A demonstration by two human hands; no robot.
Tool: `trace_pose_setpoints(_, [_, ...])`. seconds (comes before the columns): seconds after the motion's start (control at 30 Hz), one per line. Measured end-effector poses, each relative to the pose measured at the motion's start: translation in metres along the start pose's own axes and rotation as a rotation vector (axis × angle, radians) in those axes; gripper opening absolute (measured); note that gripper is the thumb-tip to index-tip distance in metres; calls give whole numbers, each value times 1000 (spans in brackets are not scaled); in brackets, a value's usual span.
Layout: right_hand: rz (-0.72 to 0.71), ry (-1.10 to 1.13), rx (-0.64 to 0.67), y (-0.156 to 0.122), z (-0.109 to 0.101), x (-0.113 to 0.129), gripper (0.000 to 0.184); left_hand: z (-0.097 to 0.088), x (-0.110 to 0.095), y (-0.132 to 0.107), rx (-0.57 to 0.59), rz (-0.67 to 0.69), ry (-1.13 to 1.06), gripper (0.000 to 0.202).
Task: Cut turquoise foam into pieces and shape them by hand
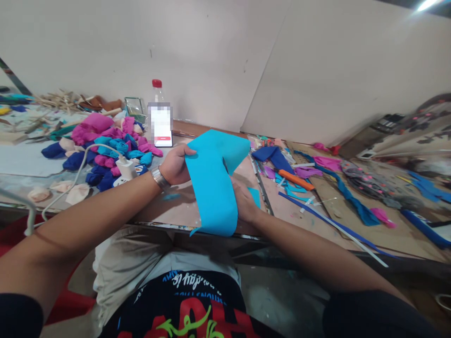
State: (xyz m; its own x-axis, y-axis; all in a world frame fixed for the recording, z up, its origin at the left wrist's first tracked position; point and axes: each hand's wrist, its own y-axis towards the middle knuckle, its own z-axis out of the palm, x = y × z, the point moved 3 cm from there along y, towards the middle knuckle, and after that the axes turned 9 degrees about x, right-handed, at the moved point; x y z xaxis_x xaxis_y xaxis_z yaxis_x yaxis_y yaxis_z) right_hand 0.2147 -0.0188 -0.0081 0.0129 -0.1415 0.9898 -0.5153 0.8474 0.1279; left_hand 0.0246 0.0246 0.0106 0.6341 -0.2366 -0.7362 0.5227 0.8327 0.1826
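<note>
A wide strip of light blue felt (213, 180) hangs in front of me over the table edge, with a cut running into its upper part. My left hand (175, 165) pinches the strip's upper left edge, thumb on top. My right hand (244, 203) is mostly hidden behind the strip's right side, fingers closed on something I cannot make out; a small blue offcut (254, 196) lies by it. A metal watch band sits on my left wrist.
A heap of pink, blue and navy fabric pieces (105, 145) lies at left, with a white charger and cable (125, 168). A phone (160, 124) leans on a red-capped bottle (157, 91). An orange-handled tool (296, 179) and blue and purple scraps cover the right side.
</note>
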Motion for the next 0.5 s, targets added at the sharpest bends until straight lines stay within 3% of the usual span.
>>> trace_pose_setpoints(0.37, [9, -30, 22, 3, 0, 3, 60, 3, -2, 0, -43, 30, -5, 75])
trace_pose_setpoints(0.5, [24, 52, 24, 1, 3, 4, 57, 4, -2, -2, -13, -30, -4, 75])
